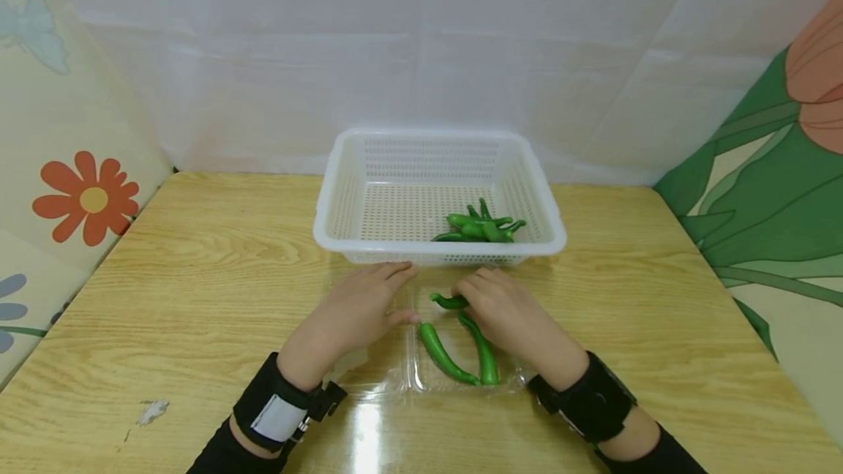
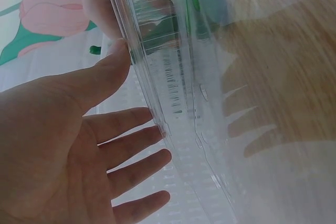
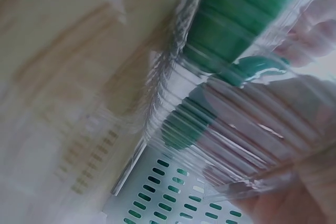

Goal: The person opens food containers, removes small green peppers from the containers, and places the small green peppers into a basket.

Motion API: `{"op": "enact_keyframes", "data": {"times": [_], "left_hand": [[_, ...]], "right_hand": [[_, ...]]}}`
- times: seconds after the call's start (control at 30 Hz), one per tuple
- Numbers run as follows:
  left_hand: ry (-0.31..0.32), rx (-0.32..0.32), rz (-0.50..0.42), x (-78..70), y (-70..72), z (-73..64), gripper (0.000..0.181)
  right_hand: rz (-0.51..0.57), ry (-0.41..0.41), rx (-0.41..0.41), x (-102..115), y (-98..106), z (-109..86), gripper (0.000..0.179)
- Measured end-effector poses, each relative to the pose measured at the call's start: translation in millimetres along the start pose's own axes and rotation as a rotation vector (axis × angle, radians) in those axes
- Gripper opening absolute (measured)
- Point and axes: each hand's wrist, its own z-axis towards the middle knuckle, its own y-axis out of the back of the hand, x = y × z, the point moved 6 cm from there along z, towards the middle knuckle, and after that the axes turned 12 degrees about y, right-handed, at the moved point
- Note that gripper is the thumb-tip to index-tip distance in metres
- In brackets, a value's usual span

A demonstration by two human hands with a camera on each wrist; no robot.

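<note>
A clear hinged plastic box lies open on the table in the head view. Inside its right half, a curved green chili pepper and another green chili pepper lie near the front. My right hand reaches over that half, its curled fingers gripping a green chili pepper whose stem end points left. Over the other half is my left hand, fingers spread and extended. In the left wrist view its thumb and fingertips are right at the clear plastic edge.
Just behind the box stands a white perforated basket, with several green chili peppers heaped in its right front corner. A white sheet hangs behind the wooden table; flower-patterned panels flank it.
</note>
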Motion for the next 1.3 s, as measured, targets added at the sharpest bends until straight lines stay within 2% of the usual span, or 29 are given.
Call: {"op": "enact_keyframes", "data": {"times": [0.33,0.93,1.17,1.3], "left_hand": [[0.005,-0.013,0.003,0.2,0.7,-0.7,0.071],[0.015,-0.024,0.039,0.7,0.2,-1.7,0.070],[0.001,-0.030,0.034,0.1,-0.3,-2.0,0.070],[0.006,-0.024,0.035,0.2,-0.5,-1.8,0.069]], "right_hand": [[0.003,0.011,-0.002,0,4,0.8,0.030],[0.068,0.042,-0.137,-2,28,0.8,0.035],[0.036,0.023,-0.114,-3,44,-0.4,0.042],[0.008,0.031,-0.135,-2,51,0.0,0.042]]}}
